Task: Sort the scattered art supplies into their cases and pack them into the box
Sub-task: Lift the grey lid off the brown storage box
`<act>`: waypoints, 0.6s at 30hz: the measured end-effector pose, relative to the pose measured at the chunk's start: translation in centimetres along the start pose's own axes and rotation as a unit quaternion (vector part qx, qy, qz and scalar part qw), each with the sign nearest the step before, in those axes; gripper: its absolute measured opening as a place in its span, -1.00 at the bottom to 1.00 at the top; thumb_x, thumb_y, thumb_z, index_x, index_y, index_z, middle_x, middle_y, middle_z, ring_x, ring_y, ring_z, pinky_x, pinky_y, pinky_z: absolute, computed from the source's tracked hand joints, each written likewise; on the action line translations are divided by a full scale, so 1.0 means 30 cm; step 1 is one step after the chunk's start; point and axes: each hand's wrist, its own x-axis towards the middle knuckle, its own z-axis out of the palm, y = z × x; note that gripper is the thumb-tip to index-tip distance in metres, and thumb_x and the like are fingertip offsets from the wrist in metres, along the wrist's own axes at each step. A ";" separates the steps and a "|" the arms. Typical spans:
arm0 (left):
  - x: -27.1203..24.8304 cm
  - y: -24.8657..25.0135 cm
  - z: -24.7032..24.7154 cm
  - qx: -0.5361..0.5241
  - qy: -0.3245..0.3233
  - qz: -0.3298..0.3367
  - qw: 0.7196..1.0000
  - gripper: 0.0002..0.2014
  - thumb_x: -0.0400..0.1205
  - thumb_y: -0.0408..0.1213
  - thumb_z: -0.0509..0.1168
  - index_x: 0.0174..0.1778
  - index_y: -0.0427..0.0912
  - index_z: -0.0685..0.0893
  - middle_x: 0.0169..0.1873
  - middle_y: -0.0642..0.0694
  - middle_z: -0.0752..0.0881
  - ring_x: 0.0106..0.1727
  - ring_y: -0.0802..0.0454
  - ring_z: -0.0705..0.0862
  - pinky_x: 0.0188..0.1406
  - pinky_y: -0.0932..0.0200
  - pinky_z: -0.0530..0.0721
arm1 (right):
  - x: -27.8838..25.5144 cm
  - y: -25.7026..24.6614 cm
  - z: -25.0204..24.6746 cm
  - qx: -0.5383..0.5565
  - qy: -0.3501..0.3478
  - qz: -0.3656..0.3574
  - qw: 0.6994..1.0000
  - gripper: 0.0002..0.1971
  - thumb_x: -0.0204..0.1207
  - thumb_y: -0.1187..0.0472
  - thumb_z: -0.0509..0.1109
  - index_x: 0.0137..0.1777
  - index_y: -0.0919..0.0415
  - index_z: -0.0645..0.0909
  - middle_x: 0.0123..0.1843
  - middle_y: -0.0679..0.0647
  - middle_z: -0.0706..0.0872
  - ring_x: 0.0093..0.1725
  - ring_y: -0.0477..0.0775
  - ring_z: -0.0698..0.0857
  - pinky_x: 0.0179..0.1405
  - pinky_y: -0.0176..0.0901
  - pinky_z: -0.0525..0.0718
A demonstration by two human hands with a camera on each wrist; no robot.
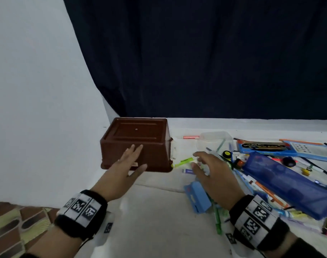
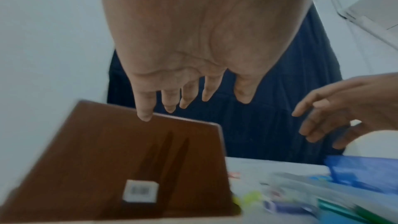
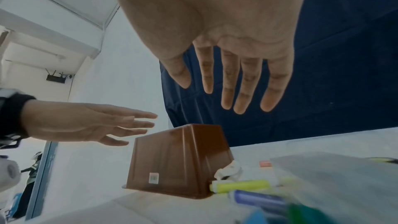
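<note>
A brown plastic box (image 1: 138, 142) stands upside down at the back left of the white table, a small barcode sticker (image 3: 153, 178) on its near wall. My left hand (image 1: 128, 164) hovers in front of that wall with fingers straight and spread, holding nothing. My right hand (image 1: 205, 168) hovers just right of the box, fingers spread and empty, above a yellow-green highlighter (image 1: 184, 162) and a purple marker (image 1: 187, 171). A long blue mesh pencil case (image 1: 287, 185) and a small light-blue case (image 1: 197, 199) lie to the right among scattered pens.
A clear plastic tub (image 1: 215, 141) sits behind my right hand. Blue flat packs (image 1: 267, 148) lie at the far right, a pink marker (image 1: 190, 137) near the back. Green pens (image 1: 217, 218) lie by my right wrist. A white wall stands left, a dark curtain behind.
</note>
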 end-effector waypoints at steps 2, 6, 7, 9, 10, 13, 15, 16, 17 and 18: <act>0.014 -0.092 -0.105 -0.013 0.049 -0.026 0.998 -0.28 0.63 0.30 0.07 0.73 0.29 0.04 0.73 0.13 0.06 0.68 0.27 0.03 0.69 0.09 0.13 | 0.086 -0.055 0.067 0.009 0.002 -0.003 1.000 -0.65 0.67 -0.01 0.29 0.43 -0.02 0.54 0.17 -0.01 0.70 0.15 -0.03 0.66 0.14 -0.14 0.60; 0.075 -0.234 -0.244 -0.056 0.078 -0.083 0.992 -0.36 0.72 0.18 0.08 0.73 0.22 0.09 0.64 0.16 0.24 0.71 0.05 0.20 0.67 0.08 0.17 | 0.257 -0.135 0.204 0.025 -0.045 0.052 0.997 -0.60 0.71 -0.12 0.15 0.51 -0.07 0.42 0.21 -0.01 0.68 0.21 0.06 0.66 0.26 0.04 0.61; 0.104 -0.273 -0.250 -0.065 0.065 -0.113 0.989 -0.38 0.75 0.15 0.07 0.74 0.17 0.08 0.63 0.11 0.30 0.70 -0.01 0.26 0.64 0.07 0.20 | 0.291 -0.138 0.239 0.020 -0.058 0.075 0.995 -0.57 0.72 -0.15 0.11 0.53 -0.07 0.39 0.25 0.04 0.68 0.24 0.11 0.66 0.28 0.07 0.61; 0.159 -0.324 -0.253 -0.112 0.026 -0.148 0.982 -0.37 0.74 0.20 0.05 0.74 0.15 0.11 0.58 0.09 0.38 0.62 -0.03 0.39 0.59 0.10 0.30 | 0.341 -0.126 0.304 -0.006 -0.082 0.113 0.990 -0.50 0.71 -0.23 0.04 0.57 -0.06 0.32 0.31 0.12 0.69 0.27 0.19 0.66 0.31 0.09 0.60; 0.186 -0.347 -0.249 -0.162 0.013 -0.154 0.975 -0.38 0.72 0.27 0.05 0.70 0.20 0.17 0.54 0.15 0.41 0.55 0.05 0.48 0.53 0.19 0.41 | 0.360 -0.118 0.333 -0.010 -0.089 0.130 0.987 -0.47 0.69 -0.28 0.02 0.56 -0.07 0.31 0.28 0.14 0.72 0.24 0.21 0.69 0.28 0.10 0.62; 0.218 -0.356 -0.239 -0.307 0.013 -0.147 0.940 -0.68 0.81 0.08 -0.03 0.47 0.28 0.36 0.28 0.15 0.65 0.13 0.34 0.66 -0.17 0.54 0.67 | 0.392 -0.104 0.390 0.018 -0.072 0.184 0.980 -0.48 0.61 -0.39 0.03 0.40 -0.11 0.37 0.07 0.14 0.79 0.05 0.24 0.75 0.16 0.10 0.69; 0.211 -0.343 -0.239 -0.365 0.014 -0.137 0.921 -0.73 0.83 -0.07 -0.03 0.39 0.32 0.41 0.16 0.21 0.66 0.11 0.32 0.66 -0.29 0.54 0.65 | 0.397 -0.105 0.403 0.047 -0.052 0.192 0.979 -0.54 0.63 -0.34 0.10 0.35 -0.08 0.42 0.01 0.13 0.79 0.01 0.23 0.75 0.11 0.05 0.70; 0.203 -0.346 -0.236 -0.380 0.009 -0.131 0.916 -0.74 0.84 -0.09 -0.01 0.34 0.36 0.42 0.13 0.24 0.67 0.13 0.31 0.65 -0.30 0.52 0.66 | 0.394 -0.110 0.401 0.059 -0.045 0.192 0.979 -0.57 0.64 -0.30 0.13 0.35 -0.06 0.45 0.01 0.12 0.79 0.00 0.22 0.75 0.07 0.00 0.69; 0.196 -0.343 -0.244 -0.392 0.003 -0.130 0.911 -0.74 0.83 -0.10 0.01 0.29 0.41 0.43 0.10 0.26 0.66 0.12 0.30 0.64 -0.29 0.48 0.66 | 0.390 -0.115 0.395 0.068 -0.042 0.193 0.978 -0.58 0.65 -0.26 0.17 0.35 -0.04 0.46 0.00 0.10 0.78 -0.01 0.19 0.74 0.00 -0.06 0.67; 0.188 -0.347 -0.248 -0.397 -0.006 -0.135 0.908 -0.75 0.82 -0.08 0.03 0.24 0.47 0.44 0.08 0.29 0.67 0.10 0.29 0.63 -0.25 0.42 0.65 | 0.380 -0.121 0.384 0.079 -0.041 0.191 0.978 -0.61 0.66 -0.22 0.20 0.35 -0.02 0.48 -0.01 0.07 0.77 -0.04 0.16 0.73 -0.09 -0.11 0.63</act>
